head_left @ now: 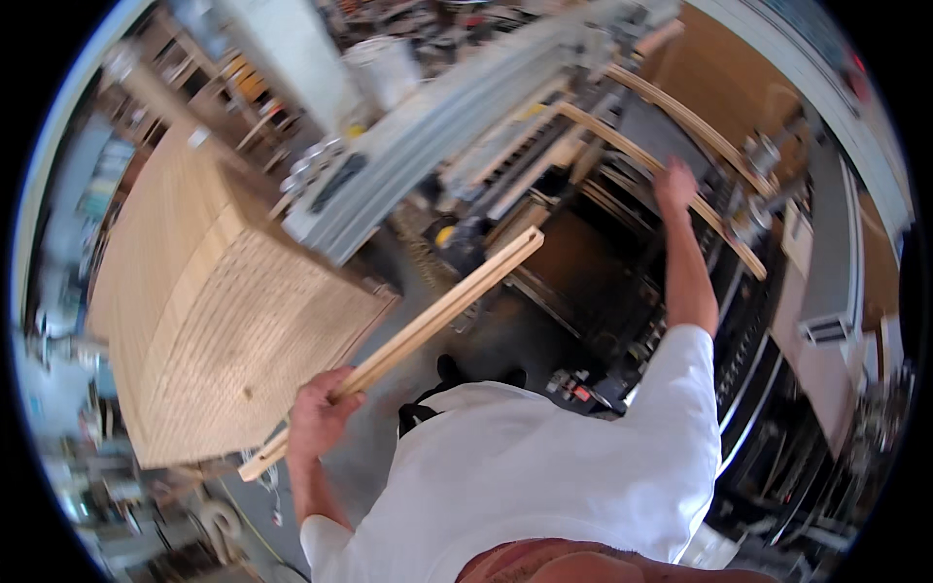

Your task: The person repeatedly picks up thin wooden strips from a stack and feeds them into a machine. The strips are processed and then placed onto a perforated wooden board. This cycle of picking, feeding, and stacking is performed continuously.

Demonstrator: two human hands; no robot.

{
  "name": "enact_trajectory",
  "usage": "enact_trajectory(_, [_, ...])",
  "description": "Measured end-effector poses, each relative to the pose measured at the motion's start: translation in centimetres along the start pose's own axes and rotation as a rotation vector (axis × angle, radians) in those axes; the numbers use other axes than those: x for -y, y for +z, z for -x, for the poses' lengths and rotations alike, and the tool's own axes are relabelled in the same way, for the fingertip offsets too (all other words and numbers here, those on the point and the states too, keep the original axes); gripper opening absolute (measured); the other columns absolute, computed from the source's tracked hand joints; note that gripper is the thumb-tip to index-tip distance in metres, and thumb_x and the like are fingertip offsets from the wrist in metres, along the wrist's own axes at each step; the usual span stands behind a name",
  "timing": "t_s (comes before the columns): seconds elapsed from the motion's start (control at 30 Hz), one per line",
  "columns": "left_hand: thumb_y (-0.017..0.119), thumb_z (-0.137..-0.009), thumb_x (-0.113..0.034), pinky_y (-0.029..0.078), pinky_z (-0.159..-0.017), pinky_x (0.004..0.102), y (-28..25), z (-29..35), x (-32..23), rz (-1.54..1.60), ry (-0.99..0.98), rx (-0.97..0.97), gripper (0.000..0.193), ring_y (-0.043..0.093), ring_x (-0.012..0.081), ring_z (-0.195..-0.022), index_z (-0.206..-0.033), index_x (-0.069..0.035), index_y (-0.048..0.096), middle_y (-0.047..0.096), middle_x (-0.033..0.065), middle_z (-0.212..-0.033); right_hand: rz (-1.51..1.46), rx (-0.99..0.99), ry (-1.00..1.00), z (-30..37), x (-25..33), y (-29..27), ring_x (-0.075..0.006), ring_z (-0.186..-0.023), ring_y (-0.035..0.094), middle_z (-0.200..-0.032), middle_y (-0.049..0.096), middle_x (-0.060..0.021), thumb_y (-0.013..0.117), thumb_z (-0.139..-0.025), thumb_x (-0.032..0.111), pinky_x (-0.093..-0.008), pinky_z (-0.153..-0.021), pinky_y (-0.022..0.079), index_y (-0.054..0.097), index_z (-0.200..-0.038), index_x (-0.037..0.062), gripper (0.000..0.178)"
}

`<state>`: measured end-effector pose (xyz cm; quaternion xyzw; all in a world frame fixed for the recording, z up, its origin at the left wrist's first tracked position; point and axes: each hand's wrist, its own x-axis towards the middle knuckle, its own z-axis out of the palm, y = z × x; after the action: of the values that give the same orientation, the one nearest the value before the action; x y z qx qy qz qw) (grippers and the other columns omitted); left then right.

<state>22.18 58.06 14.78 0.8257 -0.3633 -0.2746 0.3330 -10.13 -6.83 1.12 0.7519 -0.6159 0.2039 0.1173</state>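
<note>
My left hand (324,413) is closed around a long pale wooden strip (447,309), gripping it nearer its lower end. The strip slants up to the right across the front of my body, and a slot shows at its upper end. My right arm reaches far out over a machine. There my right hand (675,185), somewhat blurred, is closed on a second wooden strip (622,143) lying across the machine. Its fingertips are hard to make out. Beyond it, another wooden strip (695,124) lies roughly parallel, near metal clamp-like cylinders (750,219).
A tall stack of wooden boards (243,340) stands to my left. A grey metal beam (437,126) crosses above the machine's far left side. On the right are dark machine rails (748,340) and a grey panel (834,262). A white bucket (384,70) stands at the back.
</note>
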Motion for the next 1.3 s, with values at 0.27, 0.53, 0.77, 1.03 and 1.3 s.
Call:
enact_trajectory(0.27, [0.071, -0.088, -0.021, 0.044, -0.070, 0.0240, -18.9, 9.4, 1.7, 0.041, 0.011, -0.667, 0.040, 0.054, 0.0090, -0.078, -0.119, 0.002, 0.065, 0.064, 0.0005, -0.089, -0.958, -0.088, -0.047, 10.2, 12.2, -9.0, -0.0263, -0.100, 0.065, -0.111, 0.067, -0.0174, 0.062, -0.095, 0.021, -0.0338, -0.088, 0.051, 0.062, -0.121, -0.0036, 0.036])
enact_trajectory(0.53, [0.068, -0.083, -0.034, 0.048, -0.071, 0.0293, -42.4, 8.1, 17.3, -0.046, -0.234, -1.002, 0.045, 0.062, 0.0149, -0.078, -0.107, 0.005, 0.070, 0.069, 0.0084, -0.087, -1.166, 0.327, -0.348, 33.9, 29.5, -11.5, -0.0236, -0.093, 0.065, -0.098, 0.068, -0.0143, 0.066, -0.089, 0.004, -0.0338, -0.085, 0.051, 0.066, -0.106, -0.0045, 0.019])
enact_trajectory(0.77, [0.072, -0.071, -0.045, 0.053, -0.081, 0.0375, -56.0, -0.6, 31.9, -0.361, -0.437, -0.934, 0.063, 0.070, 0.0309, -0.094, -0.100, 0.010, 0.070, 0.071, 0.0253, -0.097, -0.791, 0.671, -0.448, 50.9, 36.4, -8.1, -0.0321, -0.078, 0.067, -0.084, 0.070, -0.0144, 0.067, -0.084, 0.013, -0.0353, -0.072, 0.052, 0.070, -0.100, 0.0035, 0.019])
enact_trajectory(1.03, [0.064, -0.073, -0.044, 0.051, -0.089, 0.0412, -57.0, -10.5, 31.2, -0.584, -0.380, -0.826, 0.065, 0.067, 0.0387, -0.102, -0.100, 0.014, 0.067, 0.066, 0.0332, -0.102, -0.616, 0.751, 0.002, 60.9, 28.6, -11.3, -0.0312, -0.093, 0.070, -0.094, 0.072, -0.0183, 0.071, -0.079, 0.023, -0.0376, -0.081, 0.054, 0.071, -0.106, 0.0022, 0.033])
enact_trajectory(1.3, [0.058, -0.087, -0.050, 0.054, -0.076, 0.0451, -58.6, -16.2, 37.6, -0.016, -0.274, -0.645, 0.061, 0.069, 0.0387, -0.084, -0.100, 0.008, 0.068, 0.068, 0.0301, -0.089, -0.575, 0.720, 0.138, 67.2, 23.8, -15.7, -0.0393, -0.092, 0.066, -0.092, 0.070, -0.0204, 0.067, -0.082, 0.022, -0.0406, -0.081, 0.053, 0.072, -0.099, 0.0047, 0.025])
